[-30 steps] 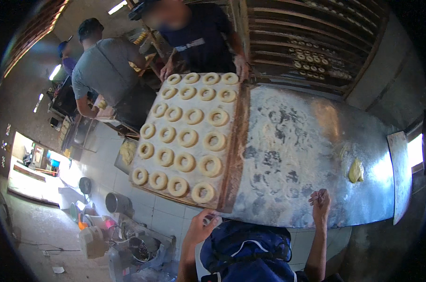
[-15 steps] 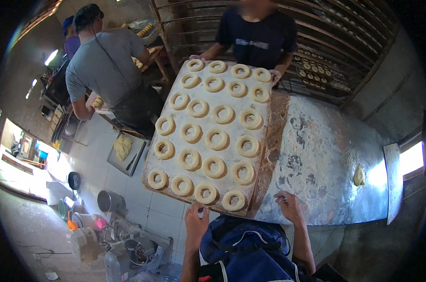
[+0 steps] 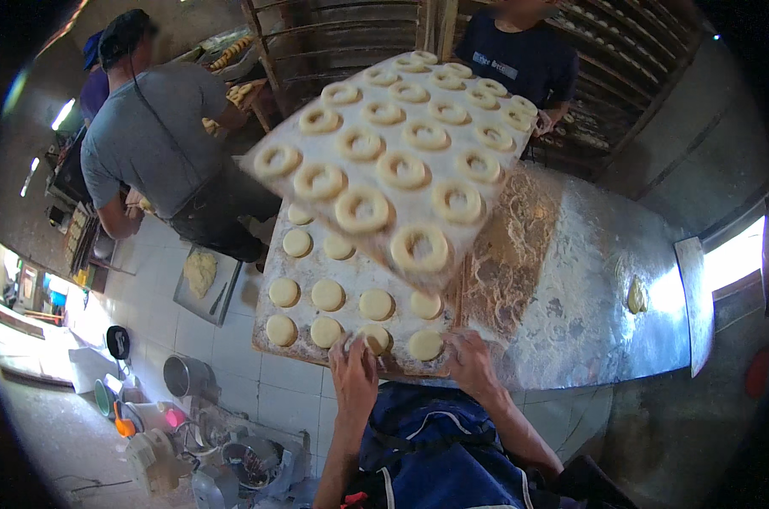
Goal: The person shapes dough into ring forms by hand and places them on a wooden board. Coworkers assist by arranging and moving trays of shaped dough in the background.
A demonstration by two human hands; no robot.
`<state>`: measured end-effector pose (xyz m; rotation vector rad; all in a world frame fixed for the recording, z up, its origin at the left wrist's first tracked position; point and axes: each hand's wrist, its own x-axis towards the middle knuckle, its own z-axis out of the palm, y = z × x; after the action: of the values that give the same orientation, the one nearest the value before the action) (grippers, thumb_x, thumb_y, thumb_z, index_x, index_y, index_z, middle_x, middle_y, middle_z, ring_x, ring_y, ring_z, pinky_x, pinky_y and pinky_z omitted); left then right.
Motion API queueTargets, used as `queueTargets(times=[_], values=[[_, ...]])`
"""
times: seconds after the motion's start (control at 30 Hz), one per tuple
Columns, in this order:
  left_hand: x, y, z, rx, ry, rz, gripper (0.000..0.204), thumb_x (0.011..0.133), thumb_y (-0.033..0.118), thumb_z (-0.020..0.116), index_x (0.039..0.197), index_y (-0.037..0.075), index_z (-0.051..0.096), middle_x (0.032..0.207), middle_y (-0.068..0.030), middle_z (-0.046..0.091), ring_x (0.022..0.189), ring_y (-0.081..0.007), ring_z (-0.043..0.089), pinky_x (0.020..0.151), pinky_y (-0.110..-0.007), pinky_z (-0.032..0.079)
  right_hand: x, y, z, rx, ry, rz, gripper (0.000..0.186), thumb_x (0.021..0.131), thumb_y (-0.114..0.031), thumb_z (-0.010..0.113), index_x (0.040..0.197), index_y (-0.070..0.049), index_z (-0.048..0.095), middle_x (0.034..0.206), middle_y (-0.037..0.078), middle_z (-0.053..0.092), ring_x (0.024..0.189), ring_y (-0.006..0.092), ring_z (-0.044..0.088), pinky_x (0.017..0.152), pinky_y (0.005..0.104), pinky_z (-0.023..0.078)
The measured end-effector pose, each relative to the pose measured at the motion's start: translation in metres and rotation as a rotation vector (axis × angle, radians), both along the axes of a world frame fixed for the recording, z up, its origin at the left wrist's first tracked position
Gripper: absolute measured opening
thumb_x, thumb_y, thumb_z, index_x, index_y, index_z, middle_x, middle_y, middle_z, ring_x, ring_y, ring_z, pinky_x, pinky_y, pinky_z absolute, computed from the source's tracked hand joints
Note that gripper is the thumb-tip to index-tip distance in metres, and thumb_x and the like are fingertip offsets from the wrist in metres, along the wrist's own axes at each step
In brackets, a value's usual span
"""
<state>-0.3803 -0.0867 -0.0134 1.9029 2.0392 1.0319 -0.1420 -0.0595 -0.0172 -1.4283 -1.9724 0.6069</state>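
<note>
My left hand (image 3: 355,371) is at the near edge of a floured lower board (image 3: 295,355), its fingers bent around the near-left side of a dough round (image 3: 374,338). My right hand (image 3: 475,366), fingers loosely curled and apart, rests at the same edge beside another dough round (image 3: 425,345). More flat rounds lie in rows on this board. Above it, tilted and partly blurred, an upper board (image 3: 401,127) carries rows of dough rings (image 3: 401,170). It hides the far part of the lower board. A person opposite has a hand (image 3: 544,125) at its far right edge.
A floured metal table (image 3: 588,288) extends right, with a small dough lump (image 3: 637,295) on it. Left on the tiled floor are a tray (image 3: 181,293) with dough, a metal pot (image 3: 185,375) and machines. Another person (image 3: 159,136) works at far left; racks stand behind.
The board of dough rings has been lifted and swung away from me, uncovering dough rounds underneath. My hands have moved forward and closer together, onto the lower board's near edge.
</note>
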Motion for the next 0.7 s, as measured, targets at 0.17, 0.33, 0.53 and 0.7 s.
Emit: queueTargets(times=[0.17,0.33,0.53,0.7], values=[[0.007,0.031,-0.002,-0.355,0.246,-0.013,0.040,0.085,0.011,0.068,0.120,0.001,0.054,0.120,-0.0262,0.054,0.116,-0.0463,0.049,0.095,-0.051,0.041,-0.029,0.017,0.000,0.082,-0.413,0.277,0.054,0.075,-0.012,0.067,0.125,0.005,0.055,0.114,0.020,0.059,0.114,0.0386,0.054,0.100,0.0477,0.041],[0.011,0.033,0.027,-0.538,-0.073,-0.176,0.036,0.079,0.009,0.074,0.106,0.003,0.051,0.106,-0.0240,0.061,0.105,-0.0434,0.058,0.082,-0.050,0.047,-0.010,0.019,0.012,-0.254,-0.152,0.294,0.055,0.073,-0.015,0.071,0.123,0.001,0.055,0.102,0.021,0.063,0.104,0.0398,0.060,0.092,0.0468,0.046],[0.099,0.044,0.031,-0.334,-0.376,-0.371,0.045,0.080,0.007,0.074,0.121,0.002,0.055,0.092,-0.0227,0.070,0.086,-0.0408,0.068,0.071,-0.044,0.053,0.097,-0.003,0.019,-0.486,0.215,-0.019,0.048,0.075,-0.011,0.072,0.120,-0.008,0.059,0.094,0.020,0.069,0.094,0.0390,0.067,0.078,0.0443,0.051],[0.224,0.067,-0.005,-0.356,-0.330,-0.637,0.035,0.081,0.010,0.073,0.114,0.005,0.062,0.095,-0.0210,0.068,0.091,-0.0397,0.066,0.078,-0.045,0.051,0.222,-0.008,-0.006,-0.319,-0.082,-0.502,0.045,0.072,-0.010,0.076,0.115,-0.006,0.063,0.091,0.017,0.069,0.084,0.0307,0.068,0.076,0.0403,0.052]])
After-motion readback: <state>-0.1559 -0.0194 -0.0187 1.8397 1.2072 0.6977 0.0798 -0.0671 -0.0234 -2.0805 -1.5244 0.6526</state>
